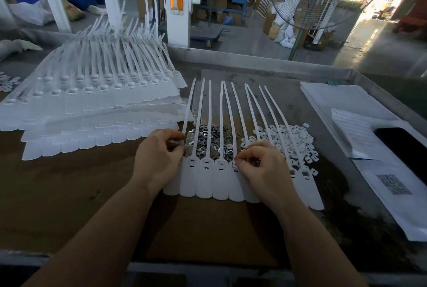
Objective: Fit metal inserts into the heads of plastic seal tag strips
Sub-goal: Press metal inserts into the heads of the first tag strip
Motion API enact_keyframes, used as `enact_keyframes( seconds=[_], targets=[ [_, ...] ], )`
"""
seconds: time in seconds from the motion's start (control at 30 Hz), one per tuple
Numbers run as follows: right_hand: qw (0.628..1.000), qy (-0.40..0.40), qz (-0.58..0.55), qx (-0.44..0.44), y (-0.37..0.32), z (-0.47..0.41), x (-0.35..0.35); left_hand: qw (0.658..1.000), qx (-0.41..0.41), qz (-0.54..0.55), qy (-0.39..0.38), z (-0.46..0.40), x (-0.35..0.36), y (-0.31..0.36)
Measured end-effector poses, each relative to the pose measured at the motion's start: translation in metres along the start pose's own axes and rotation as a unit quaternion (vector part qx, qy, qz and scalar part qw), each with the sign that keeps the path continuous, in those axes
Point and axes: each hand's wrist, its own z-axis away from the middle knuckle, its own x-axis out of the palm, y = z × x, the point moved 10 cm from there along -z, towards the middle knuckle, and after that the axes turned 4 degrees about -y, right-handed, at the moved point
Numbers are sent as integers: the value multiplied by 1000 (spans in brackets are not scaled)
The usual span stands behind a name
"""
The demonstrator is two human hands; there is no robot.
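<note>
A: Head cam, where's the work?
B: Row of seal tag strips (pixel 219 178) mid-frame on table (pixel 69 194); metal inserts (pixel 212 136) piled just behind.
A: Hands?
B: Left hand (pixel 159 159) grip curled at row's left end, contents unclear. Right hand (pixel 258 166) grip pinches sth small at a strip head.

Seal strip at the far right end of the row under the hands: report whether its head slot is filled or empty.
Empty, it seems: the far-right strip shows an open rectangular slot in its head.

White seal strips (pixel 220 178); shiny silver inserts (pixel 211 136); white caps (pixel 298 138); brown, prob. cardboard, mat (pixel 69 194).
</note>
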Motion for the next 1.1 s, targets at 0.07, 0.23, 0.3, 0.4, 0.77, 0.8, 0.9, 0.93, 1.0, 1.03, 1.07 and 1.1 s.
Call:
enact_keyframes(
  seconds=[0.07, 0.23, 0.3, 0.4, 0.77, 0.8, 0.9, 0.93, 1.0, 1.03, 1.07, 1.1],
  targets=[
    [1000, -6, 11, 3, 0, -1, 1, 1000, 0, -3, -1, 0, 0, 0],
    [999, -25, 21, 12, 0, -1, 3, 1000, 0, -7, -1, 0, 1, 0],
    [999, -31, 21, 17, 1, -1, 3, 1000, -2, -8, 0, 0, 0, 0],
    [999, -38, 23, 21, 1, -2, 4, 1000, -5, -3, 3, 0, 0, -1],
    [992, -59, -37, 102, 6, -5, 7, 1000, 5, 2, 6, 1, -2, 3],
    [991, -59, -47, 115, 8, -6, 8, 1000, 6, 2, 6, 1, -2, 3],
    [987, -57, -60, 140, 11, -9, 8, 1000, 4, 6, 5, 1, -2, 2],
    [986, -59, -61, 142, 12, -10, 9, 1000, 2, 5, 4, 1, -1, 2],
    [985, -65, -65, 143, 12, -11, 10, 1000, -3, 0, 2, 0, -1, 1],
    [985, -66, -65, 143, 12, -11, 10, 1000, -6, 0, 0, 0, 0, 0],
    [986, -65, -65, 142, 13, -11, 10, 1000, -8, 0, -1, 0, 0, -1],
    [986, -62, -63, 139, 13, -10, 9, 1000, -10, -1, -3, 0, 1, -1]
  ],
)
